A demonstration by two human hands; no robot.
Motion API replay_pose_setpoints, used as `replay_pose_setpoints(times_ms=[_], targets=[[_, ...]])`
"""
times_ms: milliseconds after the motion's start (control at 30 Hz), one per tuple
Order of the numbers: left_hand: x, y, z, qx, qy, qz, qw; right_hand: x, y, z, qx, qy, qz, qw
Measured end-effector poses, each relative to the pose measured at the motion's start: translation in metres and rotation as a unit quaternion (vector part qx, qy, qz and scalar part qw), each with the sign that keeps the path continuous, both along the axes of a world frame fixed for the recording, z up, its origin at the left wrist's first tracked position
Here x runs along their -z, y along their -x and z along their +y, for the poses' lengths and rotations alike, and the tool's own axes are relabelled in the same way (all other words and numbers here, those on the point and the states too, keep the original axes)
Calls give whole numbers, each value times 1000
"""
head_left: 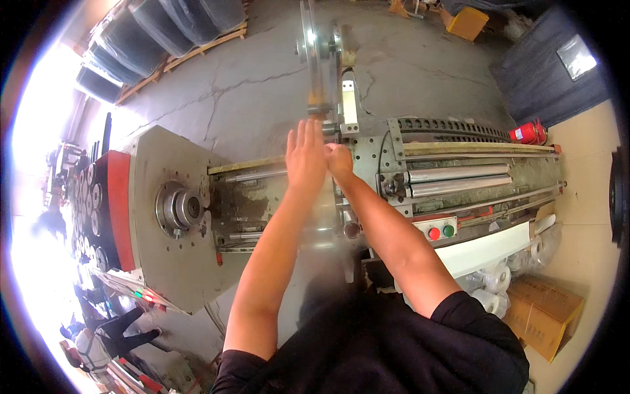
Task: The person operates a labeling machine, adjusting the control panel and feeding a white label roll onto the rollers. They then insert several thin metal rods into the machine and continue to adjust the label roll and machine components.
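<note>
My left hand [305, 157] lies flat with its fingers stretched out. Beneath it, a clear sheet like plastic film [315, 213] seems to cross the machine bed from far to near. Close against it on the right, my right hand [339, 161] is closed, its fingers curled; what they hold, if anything, is hidden. Just beyond both hands is a dark bar or roller [320, 109] on the far side of the machine. A pale metal bracket [349, 105] stands to its right. On the left, the grey machine head [157, 256] carries a round metal spindle [187, 207].
Metal rods [459, 177] run rightward along the machine. A control panel with a red button [434, 233] and a green button [449, 230] sits near my right forearm. A fire extinguisher [529, 132], a cardboard box [545, 312] and wrapped rolls [134, 39] stand around. Another person [98, 345] is at lower left.
</note>
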State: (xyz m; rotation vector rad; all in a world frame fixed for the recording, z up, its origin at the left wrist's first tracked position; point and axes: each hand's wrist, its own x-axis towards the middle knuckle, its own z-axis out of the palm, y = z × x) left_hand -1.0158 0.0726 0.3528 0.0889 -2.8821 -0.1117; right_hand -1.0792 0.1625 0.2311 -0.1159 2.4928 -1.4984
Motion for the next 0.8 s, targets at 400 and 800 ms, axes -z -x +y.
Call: replay_pose_setpoints(times_ms=[400, 800], targets=[[5, 5, 14, -10, -18, 50, 999, -13, -9, 15, -44, -82, 35, 995], [3, 6, 21, -4, 8, 8, 1000, -33, -26, 27, -38, -98, 44, 994]])
